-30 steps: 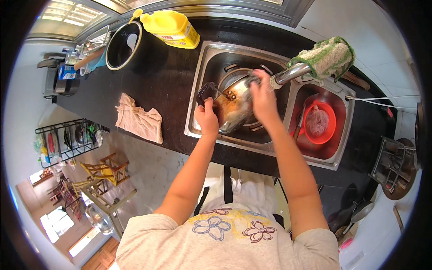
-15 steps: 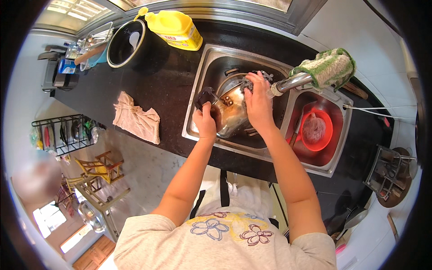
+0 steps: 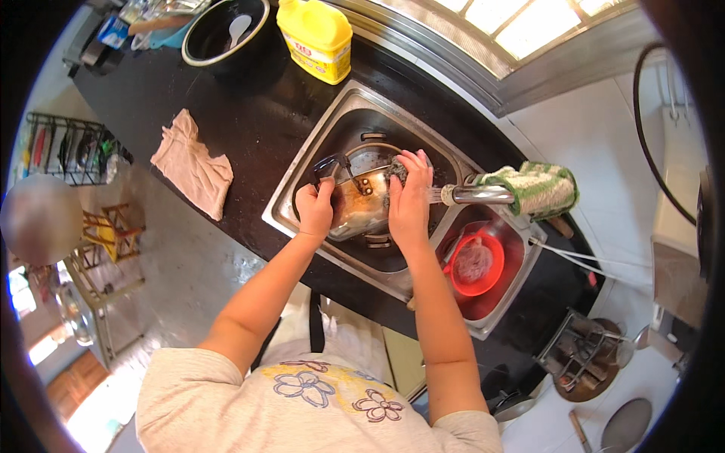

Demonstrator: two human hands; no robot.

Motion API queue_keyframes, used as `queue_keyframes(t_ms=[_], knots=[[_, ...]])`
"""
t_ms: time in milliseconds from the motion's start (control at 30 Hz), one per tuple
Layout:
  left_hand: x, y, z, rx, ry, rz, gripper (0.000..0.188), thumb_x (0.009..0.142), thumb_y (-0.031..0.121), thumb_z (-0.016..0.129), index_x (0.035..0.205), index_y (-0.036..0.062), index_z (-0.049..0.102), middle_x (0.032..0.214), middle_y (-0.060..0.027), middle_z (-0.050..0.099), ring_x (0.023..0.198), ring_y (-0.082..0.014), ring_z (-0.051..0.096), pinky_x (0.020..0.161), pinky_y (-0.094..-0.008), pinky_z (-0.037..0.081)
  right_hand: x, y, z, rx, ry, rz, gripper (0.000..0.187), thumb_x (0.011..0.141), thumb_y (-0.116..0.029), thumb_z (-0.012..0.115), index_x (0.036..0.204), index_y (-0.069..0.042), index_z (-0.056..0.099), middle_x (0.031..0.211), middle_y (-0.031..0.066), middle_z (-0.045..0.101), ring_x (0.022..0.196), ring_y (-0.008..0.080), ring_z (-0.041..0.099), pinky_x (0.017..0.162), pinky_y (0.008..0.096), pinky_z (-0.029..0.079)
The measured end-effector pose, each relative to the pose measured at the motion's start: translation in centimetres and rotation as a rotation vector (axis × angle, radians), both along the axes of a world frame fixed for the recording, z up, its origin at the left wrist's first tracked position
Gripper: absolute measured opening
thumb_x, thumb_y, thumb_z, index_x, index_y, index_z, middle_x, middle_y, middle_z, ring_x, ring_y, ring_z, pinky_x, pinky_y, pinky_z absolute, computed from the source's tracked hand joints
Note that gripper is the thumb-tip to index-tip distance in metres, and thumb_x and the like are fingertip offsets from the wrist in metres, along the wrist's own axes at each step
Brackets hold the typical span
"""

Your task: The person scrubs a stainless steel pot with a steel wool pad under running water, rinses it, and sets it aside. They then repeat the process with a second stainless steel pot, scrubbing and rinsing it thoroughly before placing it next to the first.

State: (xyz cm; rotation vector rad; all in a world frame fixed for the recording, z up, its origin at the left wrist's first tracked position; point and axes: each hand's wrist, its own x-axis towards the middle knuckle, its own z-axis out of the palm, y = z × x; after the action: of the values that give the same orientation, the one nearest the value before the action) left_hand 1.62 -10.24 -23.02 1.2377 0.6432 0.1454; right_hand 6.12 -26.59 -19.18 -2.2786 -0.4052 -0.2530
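Head view: both bare forearms rise from the lower edge and meet over the left basin of the steel double sink [image 3: 302, 162].
Left hand [image 3: 315, 209]: fingers curled shut around the dark handle [image 3: 330, 167] of a round stainless steel pot [image 3: 361, 204], wrist straight, knuckles facing up.
Right hand [image 3: 408, 202]: palm down over the pot's far rim, fingers bent and pressed onto a dark scouring pad [image 3: 396, 170]; how tightly it grips the pad cannot be told.
Pot: tilted inside the left basin, its brownish, wet inside facing the person, held between the two hands.
Arms: left elbow bent out toward the counter, right forearm running nearly straight up the frame to the pot.
Tap: a metal spout [image 3: 477, 195] reaches in from the right, its end just beside the right hand; a green and white knitted cloth [image 3: 538, 187] is draped over its base.
Right basin: a red plastic bowl [image 3: 474, 263] sits in it, beside the right forearm.
Counter: a black worktop [image 3: 249, 113] lies left of the sink, with a crumpled beige rag [image 3: 192, 164] near its front edge.
Far end: a yellow plastic jug [image 3: 317, 36] stands beyond the sink, and a black round pot with a white spoon inside [image 3: 226, 30] sits to its left.
Lower right: a wire rack [image 3: 578, 355] stands well apart from the hands.
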Motion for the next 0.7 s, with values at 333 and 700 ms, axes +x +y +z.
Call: queue_keyframes(t_ms=[333,700], knots=[[-0.4,-0.2,-1.5,0.200,0.075,0.012,0.039,0.085,0.021,0.057,0.052,0.0008,0.058,0.045,-0.0014,0.052,0.042,-0.0096,0.051,0.043,-0.0266,0.037,1.7,0.3,-1.0,-0.051,0.093,0.023,0.030,0.091,-0.010,0.051,0.119,-0.001,0.046,0.127,0.0176,0.047,0.129,0.0351,0.038,0.111,0.0469,0.022],[-0.3,-1.3,-2.4,-0.028,0.082,0.110,0.035,0.085,0.022,0.056,0.057,0.0016,0.056,0.048,-0.0019,0.051,0.038,-0.0112,0.047,0.037,-0.0274,0.034,1.1,0.4,-1.7,-0.061,0.068,-0.098,0.032,0.086,-0.010,0.055,0.115,0.001,0.048,0.124,0.0183,0.046,0.119,0.0330,0.045,0.105,0.0479,0.030]])
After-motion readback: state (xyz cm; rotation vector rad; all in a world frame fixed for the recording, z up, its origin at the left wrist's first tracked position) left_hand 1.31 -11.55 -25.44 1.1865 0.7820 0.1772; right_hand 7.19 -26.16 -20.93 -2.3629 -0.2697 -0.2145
